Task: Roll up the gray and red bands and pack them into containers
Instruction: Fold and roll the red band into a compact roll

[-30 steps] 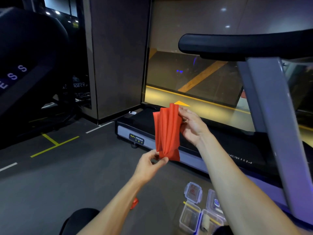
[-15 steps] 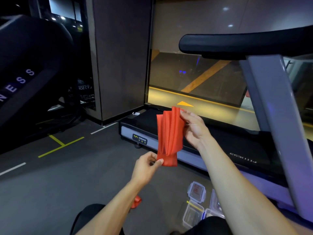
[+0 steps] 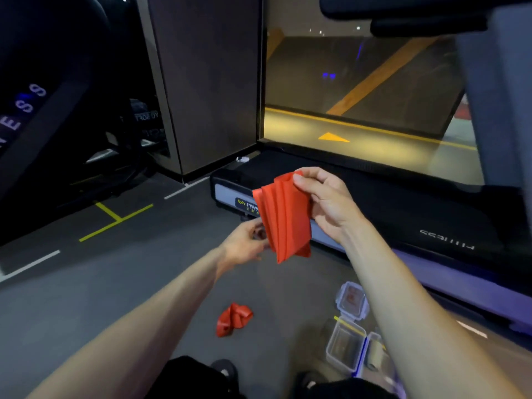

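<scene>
Gym floor lies beneath you: nearest, two clear containers point(image 3: 347, 348) stand open, holding no band I can see, beside one lid point(image 3: 351, 299) and one crumpled red band point(image 3: 233, 318). Further out, your right hand point(image 3: 324, 201) pinches a second, pleated red band point(image 3: 283, 218) aloft; your left hand point(image 3: 244, 244) looks open beside it. Rolling seems barely begun; no gray band shows.
</scene>
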### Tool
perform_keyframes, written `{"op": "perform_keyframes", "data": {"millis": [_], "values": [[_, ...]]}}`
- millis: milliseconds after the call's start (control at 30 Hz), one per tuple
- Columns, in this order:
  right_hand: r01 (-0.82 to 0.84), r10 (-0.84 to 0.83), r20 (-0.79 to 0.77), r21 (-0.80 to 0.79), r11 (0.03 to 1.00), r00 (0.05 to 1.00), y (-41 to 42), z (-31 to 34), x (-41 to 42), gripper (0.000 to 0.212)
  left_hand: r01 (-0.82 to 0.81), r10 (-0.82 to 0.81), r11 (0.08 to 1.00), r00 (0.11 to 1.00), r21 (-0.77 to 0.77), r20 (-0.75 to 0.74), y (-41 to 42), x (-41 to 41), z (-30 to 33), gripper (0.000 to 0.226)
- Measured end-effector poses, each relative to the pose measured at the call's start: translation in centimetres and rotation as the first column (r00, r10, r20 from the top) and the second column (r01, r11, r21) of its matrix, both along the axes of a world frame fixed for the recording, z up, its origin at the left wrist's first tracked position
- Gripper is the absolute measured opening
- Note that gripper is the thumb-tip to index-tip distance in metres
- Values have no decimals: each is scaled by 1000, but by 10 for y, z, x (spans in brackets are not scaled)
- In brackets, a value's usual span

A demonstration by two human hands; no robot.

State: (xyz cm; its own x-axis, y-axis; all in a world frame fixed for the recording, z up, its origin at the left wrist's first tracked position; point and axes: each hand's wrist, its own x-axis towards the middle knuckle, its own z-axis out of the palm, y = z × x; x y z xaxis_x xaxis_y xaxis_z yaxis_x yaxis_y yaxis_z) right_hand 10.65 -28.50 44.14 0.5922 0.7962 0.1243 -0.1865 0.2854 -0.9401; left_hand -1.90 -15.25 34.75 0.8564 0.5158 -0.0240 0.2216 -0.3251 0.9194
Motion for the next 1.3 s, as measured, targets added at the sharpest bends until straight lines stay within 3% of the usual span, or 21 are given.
{"op": "perform_keyframes", "data": {"millis": [200,367,533,667,867,1033,1100,1233,1300], "values": [[-89,88,-21,-59,994,996,46,-63,54,10,136,-131,990,985,44,-112,51,53,-56,22],[-135,126,-98,-87,987,987,81,-139,109,13,147,-149,989,973,-26,-174,94,98,-147,10],[-117,85,-220,-137,984,972,111,-250,163,16,-14,-55,974,952,-224,-300,126,141,-266,15],[-144,93,-254,-193,971,963,126,-331,192,17,-130,35,957,939,-259,-342,149,171,-346,5],[-227,182,-183,-268,936,966,136,-424,225,17,-223,168,894,971,-388,-173,197,224,-415,39],[-221,149,-215,-363,905,965,118,-520,200,15,-270,84,802,934,-533,-347,186,222,-478,58],[-215,118,-240,-432,876,963,107,-548,184,15,-296,67,810,904,-507,-421,172,209,-501,59],[-211,50,-360,-423,882,932,88,-567,167,41,-273,51,845,896,-459,-440,159,202,-518,47],[-206,40,-390,-392,896,920,83,-565,167,43,-196,51,945,879,-261,-475,165,206,-519,34]]}}
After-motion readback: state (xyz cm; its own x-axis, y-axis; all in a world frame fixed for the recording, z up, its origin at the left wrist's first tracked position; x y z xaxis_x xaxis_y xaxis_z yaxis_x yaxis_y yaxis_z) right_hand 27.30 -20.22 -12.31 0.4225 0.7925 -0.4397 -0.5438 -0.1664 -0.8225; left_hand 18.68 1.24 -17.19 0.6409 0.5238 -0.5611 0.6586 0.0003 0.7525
